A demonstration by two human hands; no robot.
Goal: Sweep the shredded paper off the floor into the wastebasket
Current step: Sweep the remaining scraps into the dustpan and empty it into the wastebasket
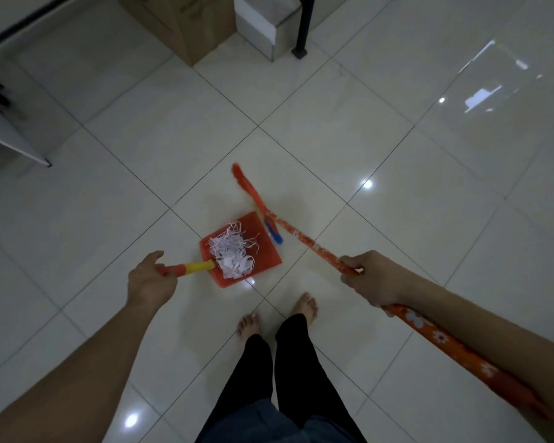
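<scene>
Shredded paper (234,254) lies in the dustpan (263,262); broom (256,199) just right.

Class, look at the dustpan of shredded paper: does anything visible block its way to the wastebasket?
That cannot be judged: no wastebasket shows in this view. The shredded paper lies in the dustpan, held by the left hand; bare floor surrounds it.

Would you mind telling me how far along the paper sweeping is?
Done: the white shredded paper lies heaped in the red plastic dustpan. In hand: left hand grips its yellow-and-red handle; right hand grips the orange flowered broom. Left: tipping it into a wastebasket, which isn't in view.
</scene>
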